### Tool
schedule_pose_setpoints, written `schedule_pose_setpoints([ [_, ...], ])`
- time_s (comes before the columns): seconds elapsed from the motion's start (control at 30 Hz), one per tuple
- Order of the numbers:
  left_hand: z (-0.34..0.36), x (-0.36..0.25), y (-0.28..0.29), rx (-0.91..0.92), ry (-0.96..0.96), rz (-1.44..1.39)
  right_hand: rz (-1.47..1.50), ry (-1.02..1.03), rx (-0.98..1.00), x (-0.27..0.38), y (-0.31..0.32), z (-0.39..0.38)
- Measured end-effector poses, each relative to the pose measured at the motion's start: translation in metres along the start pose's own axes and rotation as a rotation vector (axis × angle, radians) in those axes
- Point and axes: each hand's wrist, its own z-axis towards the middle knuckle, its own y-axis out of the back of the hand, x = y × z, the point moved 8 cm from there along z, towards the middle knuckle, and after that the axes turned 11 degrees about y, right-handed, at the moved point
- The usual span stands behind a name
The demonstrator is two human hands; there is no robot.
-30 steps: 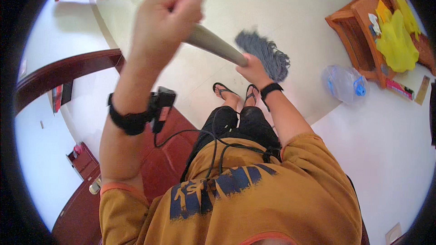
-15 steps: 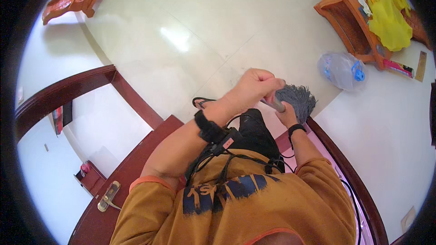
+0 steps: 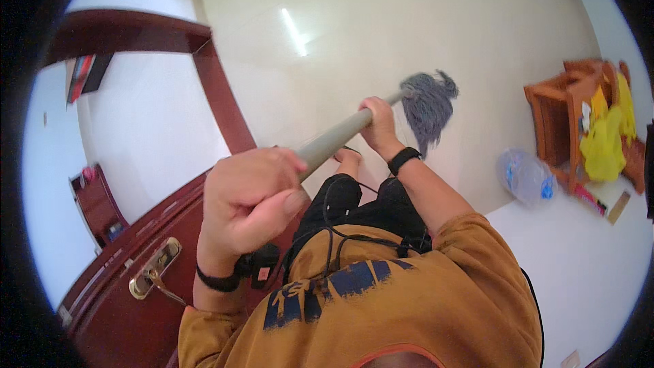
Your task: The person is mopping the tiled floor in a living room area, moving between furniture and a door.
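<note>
A mop with a pale grey-green pole [image 3: 337,135] slants from the lower left up toward the right. Its dark grey string head [image 3: 429,109] lies spread on the light tiled floor ahead of me. My left hand [image 3: 251,197] is closed around the upper end of the pole, close to my chest. Farther down, my right hand [image 3: 379,123] wraps the pole a short way from the mop head. Dark bands circle both wrists, and black cables hang across my front.
At my left stands a dark red door [image 3: 170,232] with a metal handle [image 3: 155,269], beside a dark red door frame [image 3: 221,95]. On the right are a wooden chair-like piece [image 3: 555,116] with yellow plastic bags [image 3: 605,143] and a clear bag [image 3: 524,176] on the floor.
The mop head has swung from beside the doorway onto the floor ahead. My left hand has come back left and nearer, my right has reached forward, and the view has turned.
</note>
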Motion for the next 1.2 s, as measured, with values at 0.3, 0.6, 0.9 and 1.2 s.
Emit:
schedule_pose_setpoints([
  [0.3, -0.147, 0.037, 0.121, -0.611, 0.091, 0.056, 0.332, 0.318, 0.422, 0.130, -0.214, 0.060],
  [0.6, -0.183, 0.027, 0.158, -0.873, 0.233, 0.419, 0.428, 0.584, 0.927, 0.166, -0.294, 0.057],
  [0.9, -0.291, -0.064, 0.192, -1.550, 0.729, 1.505, 0.578, 0.378, 0.998, 0.141, -0.322, 0.157],
  [1.2, -0.354, 0.054, 0.169, -1.817, 1.368, 0.561, 0.772, 0.195, 1.080, 0.099, -0.343, 0.214],
])
